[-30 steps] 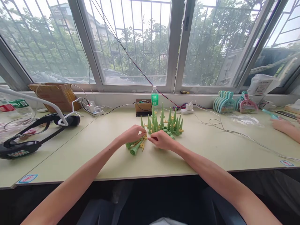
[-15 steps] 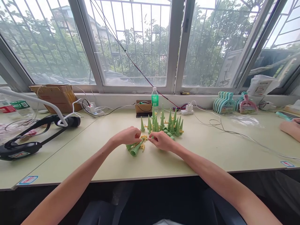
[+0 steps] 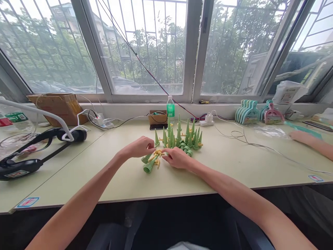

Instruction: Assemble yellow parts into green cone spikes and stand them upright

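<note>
Above a small heap of yellow plastic pieces (image 3: 158, 153), my left hand (image 3: 142, 147) is closed, its fingers curled down; whatever they hold is hidden. My right hand (image 3: 179, 158) reaches the heap from the other side, index finger stretched out at the pieces and thumb apart from it. Two green plastic cones lie on their sides in front of my left hand, the nearer cone (image 3: 148, 168) with its hollow end towards me. Behind both hands stand several upright green cones (image 3: 179, 134), some with yellow pieces at their sides. Green ring-shaped parts (image 3: 186, 148) lie beside them.
A green-labelled bottle (image 3: 170, 107) and a small cardboard box (image 3: 157, 118) stand at the back. A black headset (image 3: 39, 152) lies left. Cables (image 3: 247, 139), a power strip (image 3: 207, 121) and teal hangers (image 3: 246, 113) are right. Another person's hand (image 3: 301, 136) rests far right.
My right finger and thumb, together before, have parted, with the index finger now stretched out. My left hand stays over the heap. The other person's hand has come further left over the table.
</note>
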`<state>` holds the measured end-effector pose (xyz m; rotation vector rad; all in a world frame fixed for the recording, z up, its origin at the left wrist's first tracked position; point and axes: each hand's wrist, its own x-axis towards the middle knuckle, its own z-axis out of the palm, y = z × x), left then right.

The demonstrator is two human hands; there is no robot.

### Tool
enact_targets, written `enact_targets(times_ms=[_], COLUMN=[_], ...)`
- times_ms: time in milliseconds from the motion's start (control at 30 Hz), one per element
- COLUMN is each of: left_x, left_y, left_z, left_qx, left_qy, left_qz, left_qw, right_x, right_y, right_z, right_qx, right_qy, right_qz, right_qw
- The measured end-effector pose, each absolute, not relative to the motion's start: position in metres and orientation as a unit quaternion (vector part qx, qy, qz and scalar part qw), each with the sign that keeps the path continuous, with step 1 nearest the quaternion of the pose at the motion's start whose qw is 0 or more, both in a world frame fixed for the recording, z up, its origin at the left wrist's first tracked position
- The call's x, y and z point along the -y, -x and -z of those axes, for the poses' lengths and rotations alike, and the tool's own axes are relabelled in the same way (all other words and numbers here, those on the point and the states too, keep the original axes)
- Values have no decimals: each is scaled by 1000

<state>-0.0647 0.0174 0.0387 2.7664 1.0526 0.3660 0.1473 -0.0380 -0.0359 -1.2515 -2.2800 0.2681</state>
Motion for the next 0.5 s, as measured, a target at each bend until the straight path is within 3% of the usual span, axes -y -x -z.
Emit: enact_targets(times_ms=[233, 500], left_x=[-12, -11], left_y=[45, 40], left_z=[-50, -7], left_qx=[-355, -339], left_qy=[-874, -815], left_qz=[-328, -447], left_qw=[52, 144], right_x=[38, 36], right_y=[-141, -140], right_z=[37, 40], right_qx=[843, 851], right_qy=[495, 491], right_qz=[-59, -37], right_qw=[202, 182])
